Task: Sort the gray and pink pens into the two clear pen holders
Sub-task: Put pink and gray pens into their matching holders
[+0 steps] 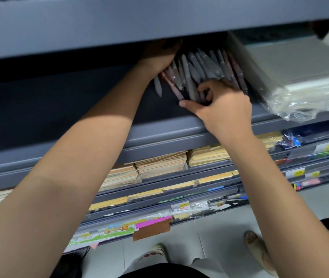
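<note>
Many mixed pens (199, 67) lie heaped on the shelf (99, 101). Fingers (203, 88) of the right hand (225, 111) pinch some; left hand (159, 55) grip hidden in shadow. Risk: nudged pens rolling off the near edge.

Dim under top shelf (159, 17); recess behind pens (199, 65) nearly black, left hand (159, 55) half in shadow. Forearms (79, 157) brighter, shadow edge across left one. Glare on plastic wrap (300, 101). Soft motion blur thruout, wide-angle bend at edges, lower shelves (209, 189) soft.
</note>
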A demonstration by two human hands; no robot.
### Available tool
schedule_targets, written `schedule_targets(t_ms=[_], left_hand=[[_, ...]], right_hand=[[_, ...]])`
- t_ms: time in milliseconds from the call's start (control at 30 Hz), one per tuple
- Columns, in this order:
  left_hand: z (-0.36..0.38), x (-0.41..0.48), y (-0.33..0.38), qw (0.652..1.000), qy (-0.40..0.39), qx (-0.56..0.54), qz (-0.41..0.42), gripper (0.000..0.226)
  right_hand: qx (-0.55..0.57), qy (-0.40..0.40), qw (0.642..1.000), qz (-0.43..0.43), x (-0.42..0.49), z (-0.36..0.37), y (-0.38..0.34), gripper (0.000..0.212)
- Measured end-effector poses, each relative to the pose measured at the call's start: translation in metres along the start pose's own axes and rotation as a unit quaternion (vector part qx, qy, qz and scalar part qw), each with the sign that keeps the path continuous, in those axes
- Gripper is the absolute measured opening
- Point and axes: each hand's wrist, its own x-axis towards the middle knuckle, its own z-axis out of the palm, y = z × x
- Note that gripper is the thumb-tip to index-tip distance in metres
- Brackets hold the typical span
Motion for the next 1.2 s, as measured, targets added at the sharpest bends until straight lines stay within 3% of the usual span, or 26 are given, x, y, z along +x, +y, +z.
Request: schedule_targets(t_ms=[167,333,433,600,767,900,1200], left_hand=[[0.001,0.000,0.000,0.999,0.012,0.029,0.008,0.027],[0.000,0.001,0.002,0.999,-0.021,0.034,-0.014,0.041],[-0.001,0.001,0.002,0.996,-0.059,0.065,-0.005,0.043],[0.000,-0.001,0.003,0.999,-0.023,0.047,-0.006,0.043],[0.003,-0.002,0.003,0.999,-0.019,0.047,0.000,0.049],[0.001,-0.001,0.004,0.997,-0.035,0.063,0.006,0.044],[-0.001,-0.005,0.007,0.997,-0.039,0.062,0.011,0.039]], right_hand=[[-0.011,0.028,1.000,0.002,-0.003,0.005,-0.003,0.051],[0.056,-0.041,0.997,-0.014,-0.008,-0.006,0.008,0.033],[0.050,-0.003,0.999,-0.002,-0.008,-0.002,0.005,0.026],[0.018,0.047,0.999,0.006,-0.006,0.005,-0.001,0.026],[0.007,-0.013,0.999,-0.049,-0.011,-0.003,0.004,0.034],[0.037,-0.055,0.997,-0.030,-0.009,-0.008,0.007,0.026],[0.033,0.034,0.999,0.023,-0.007,0.004,0.001,0.018]])
